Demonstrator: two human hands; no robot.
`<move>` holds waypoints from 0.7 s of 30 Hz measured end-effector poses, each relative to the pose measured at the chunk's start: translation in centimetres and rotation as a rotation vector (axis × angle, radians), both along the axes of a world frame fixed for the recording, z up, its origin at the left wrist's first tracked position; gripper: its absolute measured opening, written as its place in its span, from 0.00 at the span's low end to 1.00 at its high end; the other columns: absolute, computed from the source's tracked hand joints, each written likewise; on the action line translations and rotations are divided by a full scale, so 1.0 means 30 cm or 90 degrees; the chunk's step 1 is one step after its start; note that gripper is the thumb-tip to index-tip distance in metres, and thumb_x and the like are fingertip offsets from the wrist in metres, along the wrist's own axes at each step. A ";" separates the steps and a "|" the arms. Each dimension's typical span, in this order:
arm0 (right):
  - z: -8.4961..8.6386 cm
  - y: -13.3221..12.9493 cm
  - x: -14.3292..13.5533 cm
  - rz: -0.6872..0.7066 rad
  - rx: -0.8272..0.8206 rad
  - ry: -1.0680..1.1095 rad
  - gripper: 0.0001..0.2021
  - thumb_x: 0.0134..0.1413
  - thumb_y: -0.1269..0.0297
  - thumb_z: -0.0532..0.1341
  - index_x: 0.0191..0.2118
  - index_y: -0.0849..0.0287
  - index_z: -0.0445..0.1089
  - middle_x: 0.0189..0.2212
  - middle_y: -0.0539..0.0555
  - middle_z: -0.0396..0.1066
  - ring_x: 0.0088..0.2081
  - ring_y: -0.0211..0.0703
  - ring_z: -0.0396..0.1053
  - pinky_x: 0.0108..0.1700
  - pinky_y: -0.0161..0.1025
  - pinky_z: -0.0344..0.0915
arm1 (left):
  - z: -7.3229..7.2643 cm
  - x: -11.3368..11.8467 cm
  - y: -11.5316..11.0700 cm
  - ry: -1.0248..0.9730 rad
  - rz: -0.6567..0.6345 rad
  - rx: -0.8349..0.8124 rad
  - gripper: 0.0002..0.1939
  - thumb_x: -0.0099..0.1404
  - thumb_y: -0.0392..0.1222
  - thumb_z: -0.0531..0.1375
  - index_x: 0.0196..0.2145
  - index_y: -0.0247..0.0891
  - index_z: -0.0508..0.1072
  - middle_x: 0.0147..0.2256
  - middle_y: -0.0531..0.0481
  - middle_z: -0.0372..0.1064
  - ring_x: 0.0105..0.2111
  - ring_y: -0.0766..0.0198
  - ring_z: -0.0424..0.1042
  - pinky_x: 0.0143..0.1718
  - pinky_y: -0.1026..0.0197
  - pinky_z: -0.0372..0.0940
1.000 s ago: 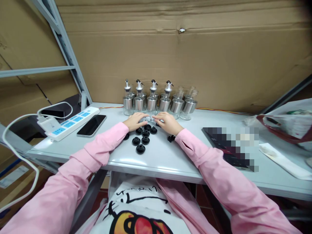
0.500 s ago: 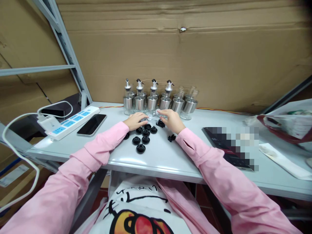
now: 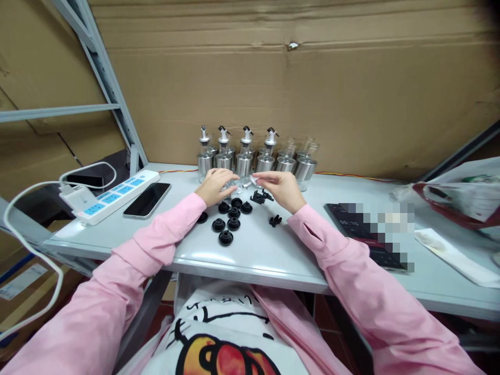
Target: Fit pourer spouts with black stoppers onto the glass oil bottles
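My right hand (image 3: 282,188) pinches a small white-and-silver pourer top (image 3: 253,180) between thumb and fingertips, tilted above the table. Across from it, my left hand (image 3: 216,186) has thumb and fingers apart, close to other small whitish pieces (image 3: 239,190) that its fingers partly hide. Several black ribbed stoppers (image 3: 233,213) lie on the table just in front of my left hand. Below my right hand are a pile of small black lever pieces (image 3: 261,196) and a smaller cluster of black parts (image 3: 275,221).
Behind my hands stand glass bottles with steel sleeves (image 3: 244,165), several fitted with pourers. On the left are a phone (image 3: 147,200) and a white power strip (image 3: 121,198) with cables. A dark, partly pixelated device (image 3: 347,221) and a white strip (image 3: 459,258) lie right.
My left hand has lifted and moved slightly back, towards the bottles. My right hand has shifted a little right with the pourer top, uncovering more of the black pieces.
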State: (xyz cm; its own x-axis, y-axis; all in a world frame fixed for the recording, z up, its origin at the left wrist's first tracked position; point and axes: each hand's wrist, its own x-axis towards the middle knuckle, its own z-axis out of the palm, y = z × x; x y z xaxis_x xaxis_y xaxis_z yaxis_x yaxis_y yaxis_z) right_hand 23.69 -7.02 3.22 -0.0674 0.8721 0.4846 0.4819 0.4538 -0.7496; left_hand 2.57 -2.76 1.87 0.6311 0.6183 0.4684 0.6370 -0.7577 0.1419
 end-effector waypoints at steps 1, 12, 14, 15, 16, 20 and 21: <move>0.005 -0.006 -0.001 0.023 -0.026 0.062 0.11 0.45 0.66 0.63 0.37 0.60 0.76 0.34 0.55 0.78 0.39 0.46 0.74 0.47 0.45 0.67 | 0.011 0.004 -0.012 -0.016 -0.011 0.027 0.15 0.66 0.49 0.51 0.46 0.41 0.67 0.47 0.48 0.69 0.52 0.58 0.61 0.55 0.53 0.48; 0.008 -0.035 -0.018 0.247 -0.269 0.303 0.17 0.32 0.58 0.71 0.28 0.60 0.67 0.24 0.49 0.74 0.29 0.37 0.73 0.41 0.41 0.68 | 0.034 0.049 -0.091 -0.109 -0.076 0.177 0.23 0.70 0.51 0.37 0.33 0.37 0.66 0.31 0.47 0.68 0.36 0.62 0.65 0.45 0.55 0.55; 0.008 -0.043 -0.025 0.288 -0.302 0.258 0.17 0.32 0.59 0.71 0.25 0.60 0.64 0.22 0.48 0.73 0.27 0.36 0.72 0.38 0.39 0.67 | 0.035 0.054 -0.101 -0.127 -0.071 0.183 0.22 0.70 0.48 0.36 0.31 0.37 0.64 0.30 0.47 0.67 0.35 0.62 0.64 0.46 0.54 0.55; 0.010 -0.047 -0.027 0.309 -0.314 0.239 0.17 0.32 0.59 0.71 0.24 0.60 0.64 0.21 0.47 0.73 0.27 0.36 0.72 0.38 0.39 0.67 | 0.036 0.057 -0.107 -0.133 -0.069 0.180 0.21 0.70 0.47 0.36 0.31 0.37 0.63 0.29 0.48 0.67 0.34 0.62 0.64 0.46 0.54 0.55; 0.014 -0.051 -0.029 0.334 -0.326 0.217 0.16 0.32 0.60 0.71 0.24 0.60 0.64 0.22 0.47 0.73 0.27 0.36 0.72 0.38 0.39 0.67 | 0.037 0.059 -0.112 -0.135 -0.070 0.173 0.21 0.69 0.46 0.36 0.30 0.38 0.63 0.28 0.48 0.66 0.33 0.62 0.64 0.45 0.54 0.55; 0.038 -0.063 -0.016 0.412 -0.357 0.103 0.12 0.36 0.61 0.69 0.26 0.62 0.69 0.24 0.49 0.74 0.29 0.35 0.71 0.41 0.39 0.65 | 0.039 0.071 -0.132 -0.138 -0.086 0.143 0.19 0.68 0.45 0.36 0.27 0.39 0.60 0.26 0.50 0.64 0.31 0.63 0.64 0.44 0.55 0.56; 0.045 -0.066 -0.010 0.420 -0.360 0.077 0.12 0.37 0.61 0.69 0.27 0.62 0.70 0.25 0.49 0.74 0.30 0.35 0.71 0.42 0.39 0.65 | 0.039 0.074 -0.136 -0.141 -0.090 0.138 0.19 0.68 0.45 0.36 0.27 0.39 0.60 0.26 0.50 0.63 0.31 0.64 0.63 0.44 0.55 0.56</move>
